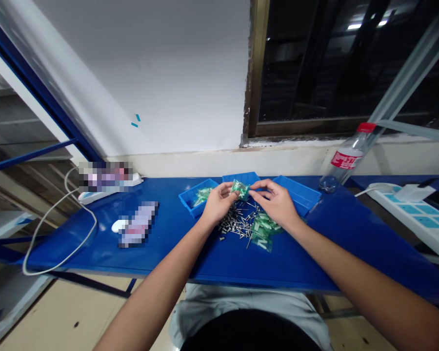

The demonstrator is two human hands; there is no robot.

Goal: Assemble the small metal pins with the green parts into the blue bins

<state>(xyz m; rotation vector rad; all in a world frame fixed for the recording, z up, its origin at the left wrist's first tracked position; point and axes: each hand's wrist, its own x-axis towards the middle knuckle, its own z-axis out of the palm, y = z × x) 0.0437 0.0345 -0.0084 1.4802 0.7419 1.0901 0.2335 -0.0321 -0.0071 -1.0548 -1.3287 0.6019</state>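
Bag (pixel 240 189) is sitting at left hand (pixel 218 202)'s 2 o'clock, right hand (pixel 276 201)'s 10 o'clock; both are pinching it.

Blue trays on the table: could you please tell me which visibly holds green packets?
The leftmost blue tray, beside the left hand; green packets show inside, whereas none show in the visible parts of the middle tray or right tray.

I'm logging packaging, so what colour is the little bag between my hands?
The little bag is see-through green; the head view shows it best.
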